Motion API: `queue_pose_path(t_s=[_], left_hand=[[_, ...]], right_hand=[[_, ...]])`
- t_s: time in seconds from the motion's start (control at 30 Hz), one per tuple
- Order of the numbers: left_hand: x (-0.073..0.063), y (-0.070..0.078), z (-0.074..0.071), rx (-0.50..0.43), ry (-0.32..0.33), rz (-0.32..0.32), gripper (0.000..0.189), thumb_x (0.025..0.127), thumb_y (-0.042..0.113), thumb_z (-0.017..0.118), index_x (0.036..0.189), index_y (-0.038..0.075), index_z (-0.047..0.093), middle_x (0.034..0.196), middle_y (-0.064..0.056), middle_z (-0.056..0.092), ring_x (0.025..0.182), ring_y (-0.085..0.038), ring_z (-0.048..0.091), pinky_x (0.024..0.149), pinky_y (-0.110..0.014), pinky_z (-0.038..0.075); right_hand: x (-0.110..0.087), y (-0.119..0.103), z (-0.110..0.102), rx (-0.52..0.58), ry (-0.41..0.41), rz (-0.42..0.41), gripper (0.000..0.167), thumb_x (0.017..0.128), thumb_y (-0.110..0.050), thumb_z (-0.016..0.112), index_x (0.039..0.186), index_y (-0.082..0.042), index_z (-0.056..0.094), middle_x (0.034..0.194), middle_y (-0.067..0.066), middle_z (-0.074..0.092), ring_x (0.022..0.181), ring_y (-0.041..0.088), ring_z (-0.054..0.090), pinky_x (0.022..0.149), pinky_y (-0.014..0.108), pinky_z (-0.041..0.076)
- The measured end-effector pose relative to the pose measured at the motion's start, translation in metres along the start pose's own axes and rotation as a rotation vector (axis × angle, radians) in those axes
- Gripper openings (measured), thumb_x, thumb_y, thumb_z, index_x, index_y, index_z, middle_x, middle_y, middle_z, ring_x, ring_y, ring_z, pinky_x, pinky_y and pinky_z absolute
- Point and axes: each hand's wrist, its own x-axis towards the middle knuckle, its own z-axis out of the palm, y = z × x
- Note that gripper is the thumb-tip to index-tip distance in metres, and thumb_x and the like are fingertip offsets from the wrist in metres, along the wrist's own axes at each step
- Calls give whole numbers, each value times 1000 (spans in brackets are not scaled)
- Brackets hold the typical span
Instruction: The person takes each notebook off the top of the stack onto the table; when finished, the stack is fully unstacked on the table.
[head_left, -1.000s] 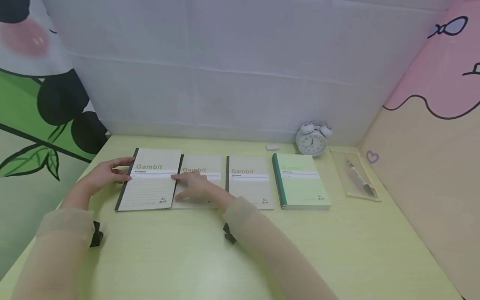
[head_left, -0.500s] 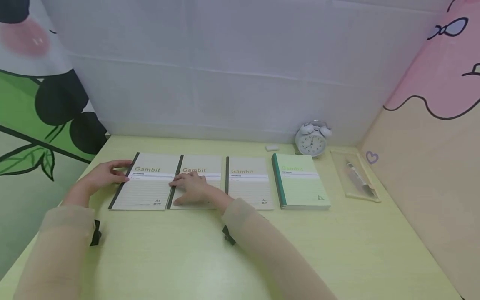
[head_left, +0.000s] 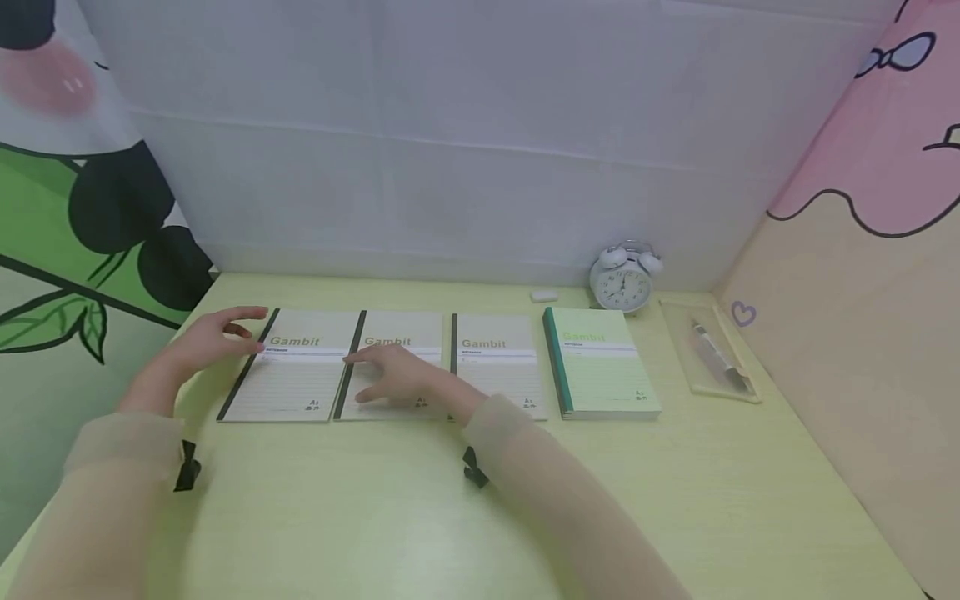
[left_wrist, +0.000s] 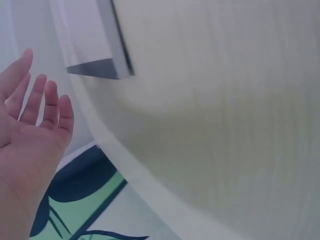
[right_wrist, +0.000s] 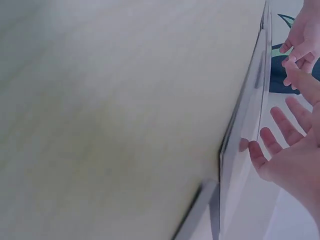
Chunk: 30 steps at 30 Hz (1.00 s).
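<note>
The leftmost notebook (head_left: pixel 285 392), white with a black spine and the word Gambit, lies flat at the left. My left hand (head_left: pixel 206 342) is beside its spine, thumb tip at the cover edge, index finger stretched out. In the left wrist view the left hand (left_wrist: pixel 40 135) has loose, spread fingers with nothing between them. A matching second notebook (head_left: pixel 401 325) lies close to its right. Over that one hovers my right hand (head_left: pixel 401 373), forefinger reaching to its spine. The right wrist view has the right hand (right_wrist: pixel 295 150) with fingers apart, holding nothing.
A third white notebook (head_left: pixel 501 375) and a thicker green notebook stack (head_left: pixel 607 371) continue the row rightward. Behind are an eraser (head_left: pixel 544 296) and a white alarm clock (head_left: pixel 625 285). A clear pouch (head_left: pixel 686 367) with a pen (head_left: pixel 716 354) lies at the right.
The leftmost notebook has come down flat and shifted left, off the second notebook's spine it overlapped. The left hand's fingers have opened away from it; the right hand has drawn back slightly right.
</note>
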Motion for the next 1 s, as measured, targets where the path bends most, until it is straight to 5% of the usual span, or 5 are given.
queue_pose_path(t_s=[0.23, 0.57, 0.77, 1.0], left_hand=[[-2, 29, -5, 17, 80, 68, 79, 86, 47, 64, 148, 11, 29, 146, -23, 32, 124, -42, 36, 91, -62, 36], [-10, 73, -6, 48, 120, 159, 77, 87, 44, 64, 147, 9, 30, 146, -20, 35, 125, -40, 37, 94, -59, 39], [-15, 104, 0, 42, 142, 206, 77, 86, 43, 65, 147, 12, 30, 146, -16, 36, 124, -37, 38, 95, -55, 39], [-18, 144, 18, 20, 197, 346, 66, 88, 33, 66, 145, 14, 37, 140, -11, 45, 121, -30, 44, 93, -48, 40]], right_hand=[[-19, 1, -26, 122, 30, -32, 66, 85, -33, 70, 143, -24, 41, 150, -2, 36, 140, 15, 28, 113, 35, 26], [-53, 8, -71, 135, 113, -46, 66, 84, -35, 70, 143, -26, 41, 148, -6, 38, 139, 12, 29, 112, 37, 27], [-74, 18, -91, 111, 154, -37, 66, 85, -33, 70, 144, -25, 40, 148, -7, 38, 137, 12, 30, 109, 38, 32], [-107, 37, -112, 105, 213, -59, 65, 87, -32, 68, 144, -21, 40, 147, -6, 40, 136, 15, 33, 107, 41, 35]])
